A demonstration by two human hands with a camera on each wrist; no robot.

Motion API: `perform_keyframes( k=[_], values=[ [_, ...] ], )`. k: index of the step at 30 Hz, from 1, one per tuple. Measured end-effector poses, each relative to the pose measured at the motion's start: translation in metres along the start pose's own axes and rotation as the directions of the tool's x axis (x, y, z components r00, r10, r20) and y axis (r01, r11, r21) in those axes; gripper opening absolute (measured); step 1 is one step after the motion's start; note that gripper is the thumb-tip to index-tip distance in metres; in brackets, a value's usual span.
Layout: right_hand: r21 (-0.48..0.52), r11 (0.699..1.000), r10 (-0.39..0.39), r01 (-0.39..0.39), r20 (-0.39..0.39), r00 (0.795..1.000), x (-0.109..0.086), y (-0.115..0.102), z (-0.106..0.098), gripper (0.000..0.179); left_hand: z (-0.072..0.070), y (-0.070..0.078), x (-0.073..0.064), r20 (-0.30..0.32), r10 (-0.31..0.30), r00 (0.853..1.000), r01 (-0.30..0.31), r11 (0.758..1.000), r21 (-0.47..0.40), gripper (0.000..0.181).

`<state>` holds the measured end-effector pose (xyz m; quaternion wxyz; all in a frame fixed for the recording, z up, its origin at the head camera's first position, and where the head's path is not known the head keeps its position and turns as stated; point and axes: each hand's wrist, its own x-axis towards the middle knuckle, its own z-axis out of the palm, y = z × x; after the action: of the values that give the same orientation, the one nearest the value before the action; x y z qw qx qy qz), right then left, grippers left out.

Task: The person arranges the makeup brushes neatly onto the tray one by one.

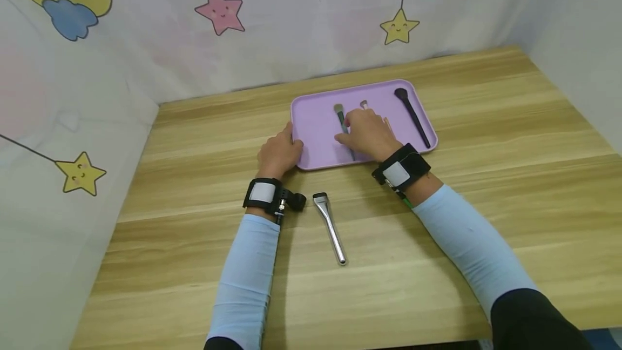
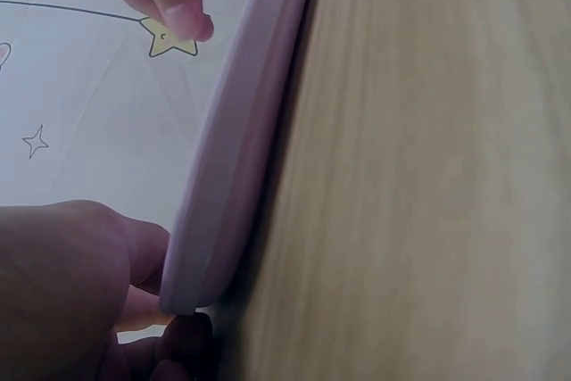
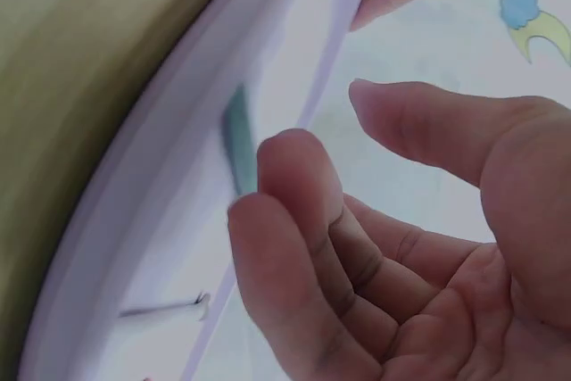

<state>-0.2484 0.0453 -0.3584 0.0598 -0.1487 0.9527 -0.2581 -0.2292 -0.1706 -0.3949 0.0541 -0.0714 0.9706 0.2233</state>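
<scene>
My left hand (image 1: 279, 151) grips the lilac tray (image 1: 311, 123) at its near left corner, thumb over the rim and fingers low on the outside. Over the middle of the tray hovers my right hand (image 1: 370, 133), thumb apart from loosely bent fingers, nothing between them. Just left of it a green-handled makeup brush (image 1: 339, 115) lies in the tray. A small pale brush (image 1: 364, 104) is partly hidden behind the right hand. At the tray's right side lies a black makeup brush (image 1: 412, 116).
A silver-handled flat brush (image 1: 330, 229) with dark bristles lies on the wooden table (image 1: 204, 177) between the forearms. Behind the table hangs a white curtain (image 1: 282, 42) printed with stars and a moon.
</scene>
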Motion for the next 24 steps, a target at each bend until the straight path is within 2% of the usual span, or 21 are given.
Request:
perform_keyframes(
  k=[7,19,24],
  values=[
    [0.04,0.998,-0.043,0.042,0.047,0.998,-0.006,-0.01,-0.002,0.036,-0.001,0.001,0.001,0.003,-0.001,1.0,0.001,1.0,0.007,0.067],
    [0.038,0.996,-0.086,0.083,0.075,0.993,-0.013,-0.015,-0.003,0.03,-0.001,0.002,0.001,0.013,0.004,1.0,-0.004,1.0,0.022,0.067],
    [0.039,0.995,-0.099,0.095,0.111,0.989,-0.016,-0.019,-0.004,0.032,-0.001,0.002,0.001,0.016,0.002,1.0,-0.002,1.0,0.021,0.067]
  ],
)
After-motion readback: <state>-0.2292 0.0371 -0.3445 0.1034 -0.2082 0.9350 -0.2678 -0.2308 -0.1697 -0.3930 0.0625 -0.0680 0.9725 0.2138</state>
